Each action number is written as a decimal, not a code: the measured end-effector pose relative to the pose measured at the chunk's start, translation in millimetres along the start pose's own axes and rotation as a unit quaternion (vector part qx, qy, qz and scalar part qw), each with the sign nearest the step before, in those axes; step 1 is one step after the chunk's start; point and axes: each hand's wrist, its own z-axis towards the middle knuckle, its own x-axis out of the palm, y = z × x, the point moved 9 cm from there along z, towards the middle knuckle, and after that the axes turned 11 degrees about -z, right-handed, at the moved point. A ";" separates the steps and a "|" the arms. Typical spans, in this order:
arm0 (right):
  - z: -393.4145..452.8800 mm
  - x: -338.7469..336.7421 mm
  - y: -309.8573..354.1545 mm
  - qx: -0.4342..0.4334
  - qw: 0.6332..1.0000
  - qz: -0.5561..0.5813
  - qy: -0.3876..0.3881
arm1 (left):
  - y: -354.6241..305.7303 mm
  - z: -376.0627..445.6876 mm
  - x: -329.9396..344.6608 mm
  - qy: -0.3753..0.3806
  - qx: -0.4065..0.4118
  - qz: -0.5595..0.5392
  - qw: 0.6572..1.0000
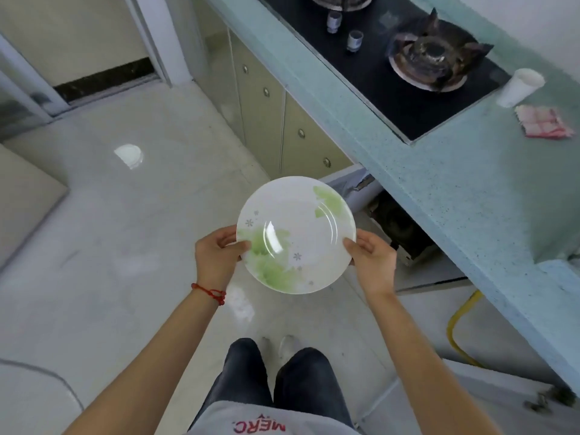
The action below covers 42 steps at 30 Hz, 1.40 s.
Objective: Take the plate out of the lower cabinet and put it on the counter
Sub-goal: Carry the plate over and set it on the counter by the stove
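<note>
The plate (296, 235), white with green leaf prints and small grey flowers, was held face up in the air above the floor (125, 233), clear of the counter (464, 189) and to the left of its front edge. The left hand (216, 255) gripped the plate's left rim, thumb on the upper face and fingers curled underneath. The right hand (372, 262) gripped the right rim in the same manner, thumb on top and fingers below. A red string bracelet (209, 292) sat on the left wrist. The counter was pale blue-green and speckled, and carried a black gas hob (392, 86), a white cup (519, 87) just beside the hob's right end, and a pink-and-white cloth (544, 122) near the cup. Below the counter, an open lower cabinet (398, 227) lay just to the right of the plate, its interior dark. Closed cabinet doors (276, 120) with round knobs ran further along. A yellow hose (456, 328) showed beneath the counter on the right.
</note>
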 end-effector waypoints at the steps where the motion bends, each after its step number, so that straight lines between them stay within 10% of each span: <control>1: 1.9 8.8 3.2 -0.005 1.000 -0.001 0.016 | 0.1 -1.3 -9.8 -0.018 0.002 -0.007 1.000; 15: -15.6 169.3 45.5 -0.053 0.974 -0.043 0.217 | 2.1 -15.1 -164.3 -0.207 0.015 -0.057 0.976; 42: 16.4 437.0 152.6 -0.052 0.967 -0.060 0.241 | -75.5 176.4 -344.7 -0.243 0.001 -0.076 0.967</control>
